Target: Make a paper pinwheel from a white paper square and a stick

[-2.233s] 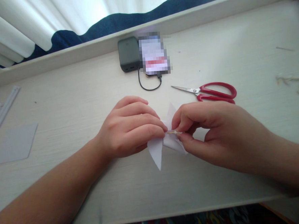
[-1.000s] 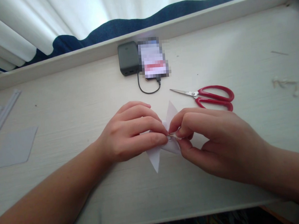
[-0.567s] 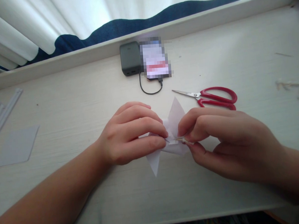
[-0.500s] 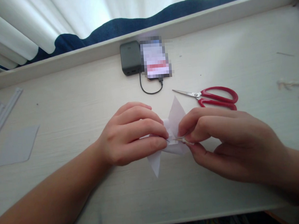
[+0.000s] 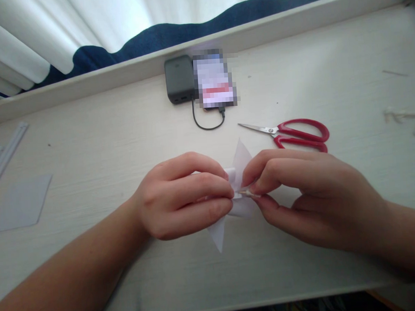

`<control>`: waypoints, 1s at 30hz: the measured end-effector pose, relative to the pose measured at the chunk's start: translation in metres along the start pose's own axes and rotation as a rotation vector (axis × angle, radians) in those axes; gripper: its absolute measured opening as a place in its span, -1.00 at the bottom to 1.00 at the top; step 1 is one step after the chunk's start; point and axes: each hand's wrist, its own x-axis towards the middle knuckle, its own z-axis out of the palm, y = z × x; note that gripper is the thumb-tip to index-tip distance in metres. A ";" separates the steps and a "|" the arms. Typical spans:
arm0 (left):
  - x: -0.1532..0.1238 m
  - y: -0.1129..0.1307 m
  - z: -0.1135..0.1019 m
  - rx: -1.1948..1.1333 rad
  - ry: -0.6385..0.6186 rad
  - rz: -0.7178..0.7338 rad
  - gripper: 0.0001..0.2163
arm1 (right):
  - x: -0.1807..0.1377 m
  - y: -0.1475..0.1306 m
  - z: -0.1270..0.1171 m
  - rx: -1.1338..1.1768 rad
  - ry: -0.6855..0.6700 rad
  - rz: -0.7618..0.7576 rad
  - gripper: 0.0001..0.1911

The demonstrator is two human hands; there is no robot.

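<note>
A white paper pinwheel (image 5: 218,237), with pointed corners and curled folds, is held between both hands over the tabletop. My left hand (image 5: 185,196) is closed on its left side, the fingertips gathered near the centre. My right hand (image 5: 311,196) pinches a thin pale stick (image 5: 245,192) with a narrow tip; most of it is hidden by the fingers. The stick's tip points left at the middle of the pinwheel, right by my left fingertips. I cannot tell whether it passes through the paper.
Red-handled scissors (image 5: 299,133) lie just beyond my right hand. Behind them are a dark power bank (image 5: 180,79) and a cabled phone (image 5: 215,80). A paper square (image 5: 22,202) and white strips (image 5: 4,161) sit at left. Small pale scraps (image 5: 402,114) lie at right.
My left hand has tipped and shifted slightly, its fingers drawing together at the pinwheel's centre. The stick's tip is nearer to those fingertips. The pinwheel has moved slightly down.
</note>
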 end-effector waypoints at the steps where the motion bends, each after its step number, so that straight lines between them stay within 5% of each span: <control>1: 0.000 0.000 0.000 -0.012 -0.003 -0.001 -0.95 | 0.000 0.000 0.000 0.003 -0.006 0.000 -0.84; 11: 0.003 -0.004 0.002 0.033 0.103 0.060 -0.92 | 0.001 0.000 0.000 0.091 -0.049 0.042 -0.82; 30: -0.001 0.002 0.003 0.062 0.057 0.103 -0.94 | 0.003 -0.005 -0.001 0.139 -0.069 0.278 -0.85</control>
